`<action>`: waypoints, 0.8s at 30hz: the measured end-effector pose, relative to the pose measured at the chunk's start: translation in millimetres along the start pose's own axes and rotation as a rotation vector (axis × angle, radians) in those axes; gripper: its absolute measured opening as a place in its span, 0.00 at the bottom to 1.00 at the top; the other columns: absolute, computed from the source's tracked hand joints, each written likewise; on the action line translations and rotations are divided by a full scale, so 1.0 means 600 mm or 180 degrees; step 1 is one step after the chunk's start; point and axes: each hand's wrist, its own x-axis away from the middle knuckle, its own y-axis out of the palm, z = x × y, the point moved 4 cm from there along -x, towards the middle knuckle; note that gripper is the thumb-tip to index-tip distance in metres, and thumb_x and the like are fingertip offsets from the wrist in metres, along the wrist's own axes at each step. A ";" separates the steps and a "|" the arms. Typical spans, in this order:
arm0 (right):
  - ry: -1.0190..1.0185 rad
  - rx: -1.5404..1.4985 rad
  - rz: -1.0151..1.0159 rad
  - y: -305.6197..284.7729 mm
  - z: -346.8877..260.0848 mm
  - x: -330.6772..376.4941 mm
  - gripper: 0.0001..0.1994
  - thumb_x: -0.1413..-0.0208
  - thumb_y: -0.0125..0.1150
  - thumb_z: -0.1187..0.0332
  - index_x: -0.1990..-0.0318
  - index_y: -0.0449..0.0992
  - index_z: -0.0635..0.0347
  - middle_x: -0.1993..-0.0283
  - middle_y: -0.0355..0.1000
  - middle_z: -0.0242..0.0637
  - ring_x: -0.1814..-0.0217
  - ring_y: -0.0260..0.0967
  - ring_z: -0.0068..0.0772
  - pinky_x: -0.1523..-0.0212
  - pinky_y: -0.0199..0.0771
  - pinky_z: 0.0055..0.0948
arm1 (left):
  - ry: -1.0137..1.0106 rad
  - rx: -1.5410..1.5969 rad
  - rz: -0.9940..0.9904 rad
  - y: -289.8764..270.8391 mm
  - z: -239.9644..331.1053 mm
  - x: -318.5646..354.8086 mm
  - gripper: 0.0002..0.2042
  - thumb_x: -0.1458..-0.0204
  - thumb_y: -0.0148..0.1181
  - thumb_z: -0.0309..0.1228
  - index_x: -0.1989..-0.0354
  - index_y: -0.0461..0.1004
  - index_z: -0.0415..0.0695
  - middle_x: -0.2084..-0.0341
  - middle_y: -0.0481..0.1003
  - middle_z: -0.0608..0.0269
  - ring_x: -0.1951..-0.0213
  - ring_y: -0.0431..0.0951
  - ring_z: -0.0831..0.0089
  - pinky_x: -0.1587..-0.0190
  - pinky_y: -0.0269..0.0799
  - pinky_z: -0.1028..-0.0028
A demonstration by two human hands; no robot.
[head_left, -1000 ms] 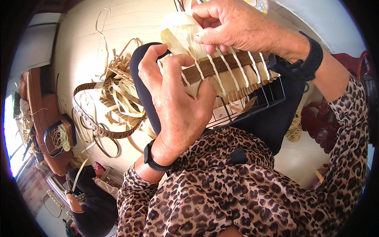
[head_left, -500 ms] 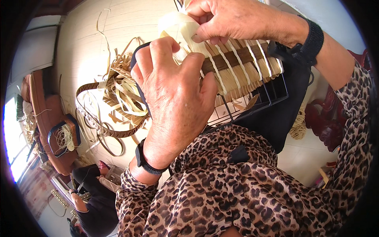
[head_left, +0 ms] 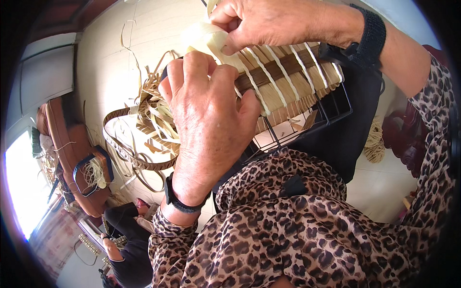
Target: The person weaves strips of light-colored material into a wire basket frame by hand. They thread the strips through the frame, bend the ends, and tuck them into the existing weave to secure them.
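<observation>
A woven panel of tan and brown plant strips [head_left: 283,86], crossed by several white twisted cords, lies on a black wire frame [head_left: 331,115] over my lap. My left hand [head_left: 206,110] grips its left end, fingers curled over the far side and thumb against the near face. Above the panel, my right hand [head_left: 273,24] pinches a wide, pale, translucent strip [head_left: 204,37] between thumb and fingers. The strip bends in a loop just beyond my left fingertips. My left fingertips and the panel end under them are partly hidden.
Left of my left hand lies a heap of loose strips [head_left: 158,122] with a braided brown band [head_left: 115,132]. A bundle of cord [head_left: 374,141] rests on the floor at right, beside dark red carved furniture [head_left: 406,137]. Another person [head_left: 132,245] sits at lower left, near a blue-rimmed basket [head_left: 91,173].
Both hands have shifted slightly left in the picture, and the pale strip's loop now sits lower and further left. The holds look the same.
</observation>
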 end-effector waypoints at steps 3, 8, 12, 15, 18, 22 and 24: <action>0.0050 -0.0149 -0.0124 0.002 0.004 -0.005 0.02 0.54 0.57 0.77 0.75 0.73 0.66 0.80 0.68 0.37 0.78 0.61 0.25 0.76 0.61 0.29 | 0.0095 0.0008 0.0006 -0.005 -0.001 -0.004 0.09 0.66 0.62 0.27 0.73 0.75 0.40 0.70 0.67 0.59 0.62 0.66 0.62 0.57 0.62 0.64; 0.0281 -0.0403 -0.0442 0.013 0.021 -0.018 0.02 0.55 0.56 0.78 0.77 0.72 0.64 0.82 0.67 0.34 0.80 0.59 0.23 0.78 0.59 0.28 | 0.0151 0.0037 -0.0084 -0.003 -0.002 -0.004 0.09 0.66 0.63 0.26 0.73 0.74 0.41 0.70 0.67 0.60 0.62 0.67 0.61 0.57 0.62 0.63; 0.0539 -0.0331 -0.0690 0.023 0.050 -0.027 0.05 0.55 0.56 0.79 0.80 0.70 0.64 0.85 0.66 0.33 0.82 0.58 0.22 0.80 0.57 0.27 | 0.0192 -0.0021 -0.0068 -0.003 0.003 -0.001 0.09 0.65 0.63 0.26 0.73 0.73 0.41 0.71 0.67 0.61 0.63 0.67 0.62 0.58 0.62 0.63; 0.0248 -0.0165 -0.0557 0.025 0.046 -0.026 0.07 0.54 0.56 0.79 0.81 0.68 0.64 0.85 0.64 0.34 0.83 0.56 0.22 0.81 0.56 0.26 | 0.0175 -0.0039 -0.0045 -0.001 0.000 0.004 0.09 0.65 0.63 0.26 0.73 0.72 0.41 0.72 0.67 0.61 0.65 0.67 0.62 0.59 0.61 0.63; -0.0486 0.0067 -0.0044 0.018 0.019 -0.012 0.08 0.54 0.56 0.78 0.82 0.67 0.64 0.86 0.64 0.36 0.84 0.55 0.22 0.81 0.56 0.27 | 0.0229 -0.0011 0.0007 -0.001 0.002 0.002 0.09 0.64 0.63 0.27 0.73 0.72 0.41 0.73 0.67 0.61 0.66 0.67 0.62 0.60 0.61 0.63; -0.0617 -0.0094 -0.0010 0.024 0.012 -0.008 0.10 0.52 0.58 0.76 0.82 0.66 0.65 0.87 0.62 0.38 0.84 0.54 0.21 0.81 0.55 0.29 | 0.0376 0.0105 0.0145 0.009 -0.001 0.006 0.08 0.65 0.59 0.26 0.77 0.66 0.40 0.75 0.63 0.56 0.68 0.63 0.61 0.63 0.56 0.61; -0.0441 -0.0128 -0.0074 0.022 0.020 -0.010 0.10 0.51 0.59 0.75 0.82 0.67 0.65 0.87 0.62 0.37 0.84 0.54 0.20 0.80 0.55 0.28 | 0.0384 0.0078 0.0141 0.009 0.001 0.007 0.08 0.65 0.58 0.26 0.77 0.67 0.40 0.75 0.63 0.56 0.68 0.63 0.61 0.64 0.56 0.61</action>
